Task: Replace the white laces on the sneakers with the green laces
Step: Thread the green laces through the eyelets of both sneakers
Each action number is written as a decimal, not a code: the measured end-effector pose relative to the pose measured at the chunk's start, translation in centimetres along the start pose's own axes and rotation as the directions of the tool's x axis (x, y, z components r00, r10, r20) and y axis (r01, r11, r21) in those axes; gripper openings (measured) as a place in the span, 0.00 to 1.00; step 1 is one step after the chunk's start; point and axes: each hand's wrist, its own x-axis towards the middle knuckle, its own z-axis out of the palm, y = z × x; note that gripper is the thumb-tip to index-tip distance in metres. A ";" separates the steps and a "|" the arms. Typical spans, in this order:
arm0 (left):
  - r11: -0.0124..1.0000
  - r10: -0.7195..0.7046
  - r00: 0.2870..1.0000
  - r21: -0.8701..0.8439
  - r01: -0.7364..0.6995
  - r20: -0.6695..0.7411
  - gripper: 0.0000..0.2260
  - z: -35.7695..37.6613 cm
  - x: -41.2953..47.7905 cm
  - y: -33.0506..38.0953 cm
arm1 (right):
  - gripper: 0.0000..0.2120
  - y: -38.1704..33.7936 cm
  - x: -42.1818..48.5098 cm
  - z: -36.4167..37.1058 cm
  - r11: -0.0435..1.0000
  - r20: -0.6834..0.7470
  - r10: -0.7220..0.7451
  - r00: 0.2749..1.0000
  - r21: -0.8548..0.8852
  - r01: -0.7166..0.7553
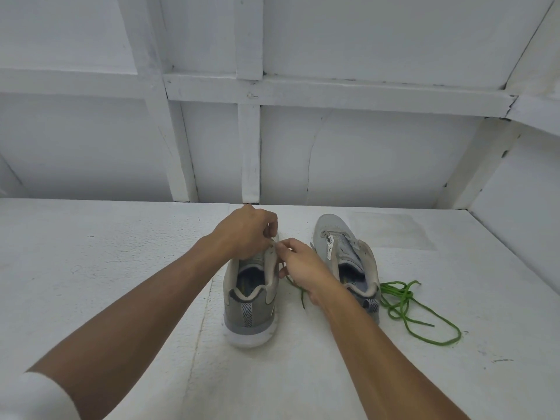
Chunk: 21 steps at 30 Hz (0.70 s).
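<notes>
1. Centrally on the grainy white tabletop point(121, 237), the left hand point(248, 234) grips the eyelet flap of a grey mesh sneaker point(251, 301), fingers curled.
2. The right hand point(303, 268) pinches a green lace point(298, 291) that trails down between the shoes.
3. A second sneaker point(345, 253) stands just to the right, with a tangled second green lace point(415, 310) beside it.
4. Both shoe openings show dark insoles.

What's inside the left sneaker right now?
Only its dark insole shows in the left sneaker. Further forward, the left hand and the right hand, pinching a green lace, cover it.
</notes>
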 end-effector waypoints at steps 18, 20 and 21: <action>0.869 -0.382 0.906 -0.407 0.283 -0.185 0.08 2.2 -7.5 -3.5 | 0.09 -2.7 1.0 -2.2 0.986 -0.287 -0.130 0.949 0.061 0.153; 0.791 -0.457 0.872 -0.528 0.309 -0.174 0.06 3.1 -8.1 -3.5 | 0.09 -4.6 2.0 -4.3 0.886 -0.364 -0.081 0.928 0.400 0.235; 0.758 -0.483 0.859 -0.573 0.311 -0.173 0.06 3.4 -8.3 -3.5 | 0.08 -5.9 2.1 -5.9 0.764 -0.415 -0.047 0.908 0.571 0.300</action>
